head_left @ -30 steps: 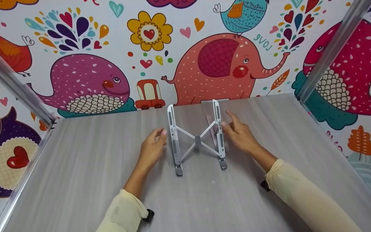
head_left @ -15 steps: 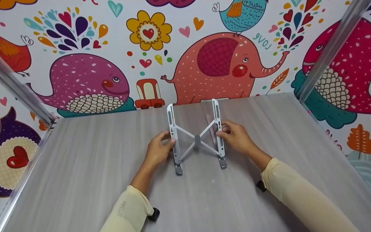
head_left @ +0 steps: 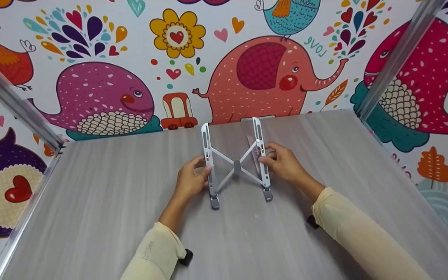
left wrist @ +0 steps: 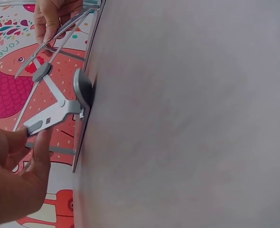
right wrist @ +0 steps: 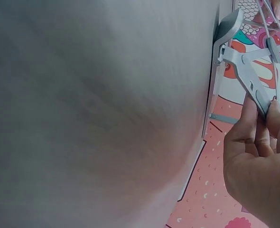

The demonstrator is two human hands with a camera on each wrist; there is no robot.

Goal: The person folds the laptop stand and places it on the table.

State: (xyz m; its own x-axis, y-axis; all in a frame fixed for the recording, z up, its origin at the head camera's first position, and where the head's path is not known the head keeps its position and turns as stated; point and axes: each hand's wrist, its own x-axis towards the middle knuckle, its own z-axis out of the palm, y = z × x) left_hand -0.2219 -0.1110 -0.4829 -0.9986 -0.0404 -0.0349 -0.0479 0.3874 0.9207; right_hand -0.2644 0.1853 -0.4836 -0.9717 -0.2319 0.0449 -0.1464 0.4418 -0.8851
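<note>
A silver folding laptop stand point(head_left: 212, 177) stands unfolded on the table, its crossed bars meeting at a grey hub point(head_left: 237, 166). Grey hooked feet point(head_left: 215, 202) point toward the person. My left hand point(head_left: 191, 177) pinches the stand's left rail between thumb and fingers; the left wrist view has this hand point(left wrist: 21, 175) at the slotted side arm. On the other side my right hand point(head_left: 284, 163) grips the right rail the same way. The right wrist view gives the thumb and fingers of this hand point(right wrist: 258, 156) on either side of the arm.
The grey wood-look table point(head_left: 123, 186) ends at a cartoon-printed wall point(head_left: 138, 50) just behind the stand. Metal posts point(head_left: 399, 62) rise at both back corners. Each sleeve has a black wrist device point(head_left: 187, 257) at its cuff.
Both hands have come in from beside the stand and taken hold of its rails. Over the last half second the hands and stand have barely moved; the head view has tilted slightly.
</note>
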